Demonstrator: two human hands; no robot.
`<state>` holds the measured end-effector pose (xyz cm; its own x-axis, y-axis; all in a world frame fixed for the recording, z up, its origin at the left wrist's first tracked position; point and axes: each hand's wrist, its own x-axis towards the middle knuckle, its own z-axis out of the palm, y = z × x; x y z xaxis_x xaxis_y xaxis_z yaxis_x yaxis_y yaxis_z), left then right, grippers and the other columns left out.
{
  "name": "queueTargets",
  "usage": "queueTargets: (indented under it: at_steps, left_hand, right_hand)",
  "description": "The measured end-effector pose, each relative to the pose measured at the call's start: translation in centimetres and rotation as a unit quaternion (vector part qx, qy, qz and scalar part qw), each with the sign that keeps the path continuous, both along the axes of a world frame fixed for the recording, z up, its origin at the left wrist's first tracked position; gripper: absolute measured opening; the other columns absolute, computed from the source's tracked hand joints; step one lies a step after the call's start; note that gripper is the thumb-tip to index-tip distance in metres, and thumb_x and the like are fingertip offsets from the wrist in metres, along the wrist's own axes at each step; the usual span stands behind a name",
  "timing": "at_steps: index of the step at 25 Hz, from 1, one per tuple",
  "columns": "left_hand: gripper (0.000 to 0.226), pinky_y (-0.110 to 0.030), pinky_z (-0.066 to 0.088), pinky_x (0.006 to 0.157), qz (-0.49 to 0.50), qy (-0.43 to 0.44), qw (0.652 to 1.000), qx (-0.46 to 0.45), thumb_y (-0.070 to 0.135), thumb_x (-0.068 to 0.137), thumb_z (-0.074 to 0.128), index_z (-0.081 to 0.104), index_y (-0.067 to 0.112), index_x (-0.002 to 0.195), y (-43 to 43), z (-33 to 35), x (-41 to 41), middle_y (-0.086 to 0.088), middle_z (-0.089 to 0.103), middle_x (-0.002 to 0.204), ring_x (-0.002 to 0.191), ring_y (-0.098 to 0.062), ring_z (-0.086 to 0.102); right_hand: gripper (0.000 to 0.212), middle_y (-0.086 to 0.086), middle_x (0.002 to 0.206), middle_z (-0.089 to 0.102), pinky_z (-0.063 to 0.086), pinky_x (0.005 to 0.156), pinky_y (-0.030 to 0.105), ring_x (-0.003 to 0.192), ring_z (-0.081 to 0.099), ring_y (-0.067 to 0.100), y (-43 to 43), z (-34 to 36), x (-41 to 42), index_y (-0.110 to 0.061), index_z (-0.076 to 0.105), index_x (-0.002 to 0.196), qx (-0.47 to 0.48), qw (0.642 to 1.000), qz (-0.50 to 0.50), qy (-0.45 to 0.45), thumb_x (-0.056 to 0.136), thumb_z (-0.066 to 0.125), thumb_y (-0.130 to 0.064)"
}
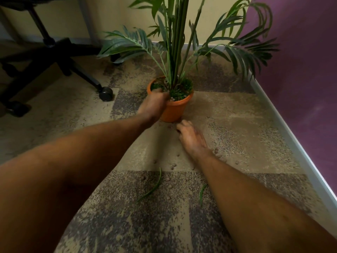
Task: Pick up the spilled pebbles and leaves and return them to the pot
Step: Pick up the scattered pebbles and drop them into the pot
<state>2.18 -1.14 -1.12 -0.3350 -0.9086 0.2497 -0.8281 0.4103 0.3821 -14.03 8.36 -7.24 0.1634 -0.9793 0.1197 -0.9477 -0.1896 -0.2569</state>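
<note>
1. The left hand (pixel 155 105) clamped the pot (pixel 173 108) rim, probably steadying it
2. The right hand (pixel 189 136), fingers curled together, gathered pebbles (pixel 173 164) on the carpet (pixel 237 110); its contents stayed hidden
3. Leaves (pixel 153 187) lay nearer

The orange pot (pixel 173 108) stands upright on the carpet just above the frame's centre, tall green stems and drooping fronds rising from it, moss and a few pale pebbles showing at its near rim. Spilled pebbles (pixel 174 164), small, round and brownish, lie scattered below it across the middle of the frame, with a cluster (pixel 217 153) to the right. Two slim green leaves lie lower down: a long curved one (pixel 153 187) left of centre, a shorter one (pixel 202 193) to its right.
</note>
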Motion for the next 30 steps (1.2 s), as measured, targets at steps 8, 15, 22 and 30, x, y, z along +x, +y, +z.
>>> queueTargets:
  at_steps: [8,15,22,30]
  left_hand:
    - [0.028,-0.043,0.061,0.076,0.096,0.083,0.990,0.053,0.024,0.103,0.047,0.075,0.023,0.102,-3.3,-0.1,0.9,0.002,0.065,0.098,0.084,-0.020,0.065]
    - [0.050,-0.054,0.047,0.109,0.087,-0.058,0.994,-0.013,0.016,0.104,0.045,0.043,0.013,0.154,-1.5,-1.4,0.7,-0.018,0.047,0.154,0.136,-0.040,0.046]
    - [0.070,-0.049,0.018,0.128,0.053,-0.141,0.988,0.039,0.031,0.105,0.045,0.015,0.009,0.165,3.9,-6.5,2.7,-0.018,0.019,0.171,0.157,-0.036,0.022]
    - [0.072,-0.045,0.012,0.130,-0.001,-0.182,0.978,0.105,0.036,0.107,0.040,0.010,0.007,0.165,7.6,-9.9,3.0,-0.019,0.013,0.172,0.159,-0.034,0.015]
  right_hand:
    - [0.035,0.004,0.116,0.057,0.049,0.089,0.037,0.111,0.051,0.022,1.7,-0.9,-2.4,-0.016,0.063,0.122,0.010,0.999,0.024,0.040,0.094,0.053,0.001]
    - [0.037,0.009,0.126,0.058,0.048,0.097,0.039,0.121,0.053,0.026,1.5,-0.1,-2.7,-0.014,0.062,0.125,-0.001,0.999,0.020,0.045,0.093,0.053,0.003]
    - [0.024,0.010,0.118,0.056,0.049,0.089,0.048,0.110,0.053,0.029,-3.3,3.9,-0.2,-0.012,0.062,0.114,-0.051,0.997,0.056,-0.009,0.095,0.049,-0.006]
    - [0.026,0.014,0.113,0.059,0.052,0.082,0.047,0.108,0.055,0.032,-9.4,5.6,4.3,-0.007,0.069,0.112,-0.133,0.989,0.053,-0.026,0.093,0.055,0.003]
